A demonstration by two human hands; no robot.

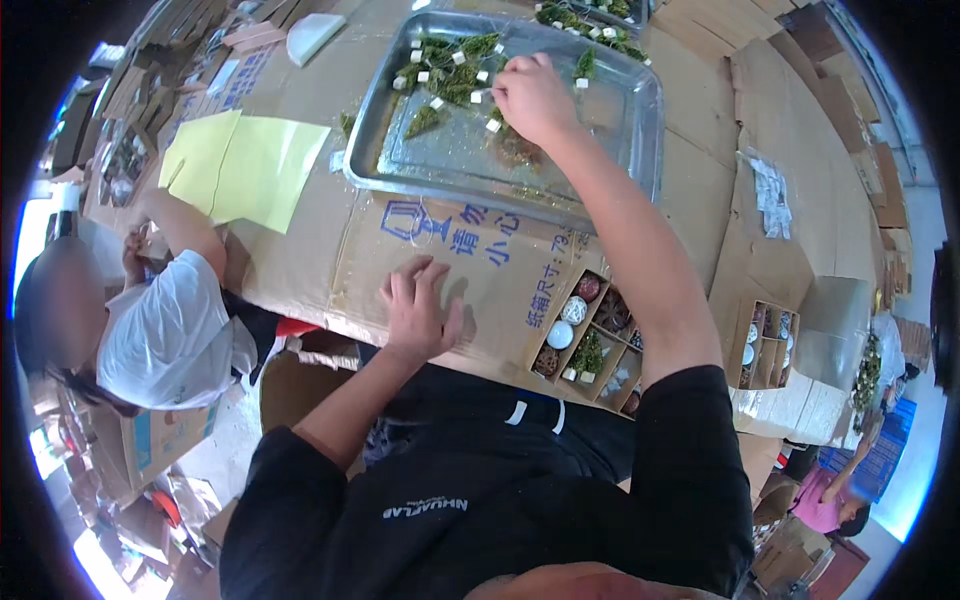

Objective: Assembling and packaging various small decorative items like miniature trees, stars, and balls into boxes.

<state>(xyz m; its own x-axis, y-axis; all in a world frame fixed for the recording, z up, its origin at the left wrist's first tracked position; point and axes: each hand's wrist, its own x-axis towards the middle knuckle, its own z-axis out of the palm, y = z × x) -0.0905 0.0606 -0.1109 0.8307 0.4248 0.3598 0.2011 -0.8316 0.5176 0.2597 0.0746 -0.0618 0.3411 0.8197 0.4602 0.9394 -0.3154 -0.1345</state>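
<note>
My right hand reaches over a shallow metal tray, fingers pinched together; what they hold, if anything, is hidden. Around its fingertips lie several small green bottle-brush trees with white cube bases, mostly in the tray's far left part. One tree lies apart, right of the hand. My left hand hovers or rests at the cardboard's near edge, fingers spread and slightly curled, holding nothing. To its right, partly under my right forearm, a divided cardboard box holds patterned balls and a green tree.
Yellow sheets lie left of the tray. A second divided box with ornaments stands at the right, below a crumpled whitish strip. More trees lie beyond the tray. A person in white works at the left; another in pink is farther right.
</note>
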